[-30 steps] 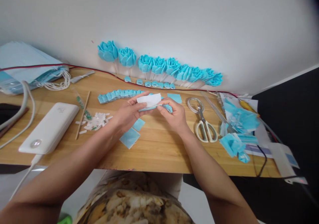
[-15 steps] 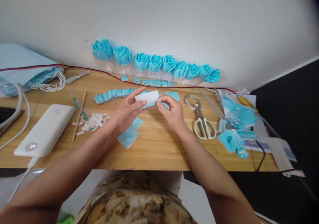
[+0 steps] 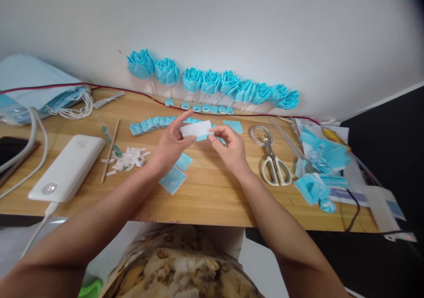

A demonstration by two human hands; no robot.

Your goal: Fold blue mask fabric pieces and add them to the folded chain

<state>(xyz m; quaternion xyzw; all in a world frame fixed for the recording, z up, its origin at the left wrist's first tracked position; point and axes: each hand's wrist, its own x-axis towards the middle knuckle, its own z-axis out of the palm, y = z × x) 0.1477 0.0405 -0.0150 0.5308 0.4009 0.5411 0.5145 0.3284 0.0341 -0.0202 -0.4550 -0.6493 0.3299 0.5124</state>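
Between my hands, above the middle of the table, is a small piece of fabric [image 3: 196,129], white on its upper part with a light blue strip along its lower edge. My left hand [image 3: 172,145] pinches its left end, thumb in front and index finger raised. At the right end, my right hand [image 3: 229,147] grips the lower corner between thumb and fingertips. Beneath my left hand lie light blue fabric squares [image 3: 172,181]. Behind the hands runs a row of overlapping folded blue pieces [image 3: 152,124], and another blue square [image 3: 233,127] rests behind my right hand.
Several blue fabric flowers [image 3: 167,71] on sticks lean against the wall. Scissors [image 3: 275,167] and a tape roll [image 3: 261,135] lie right, near blue scraps [image 3: 324,154]. Left are a white power bank [image 3: 68,167], a wooden stick [image 3: 110,150] and white paper bits [image 3: 130,158].
The view has shifted slightly, so the table's things appear a little further right. The held fabric has tilted, and more of its blue lower strip shows now. Both hands keep their pinch.
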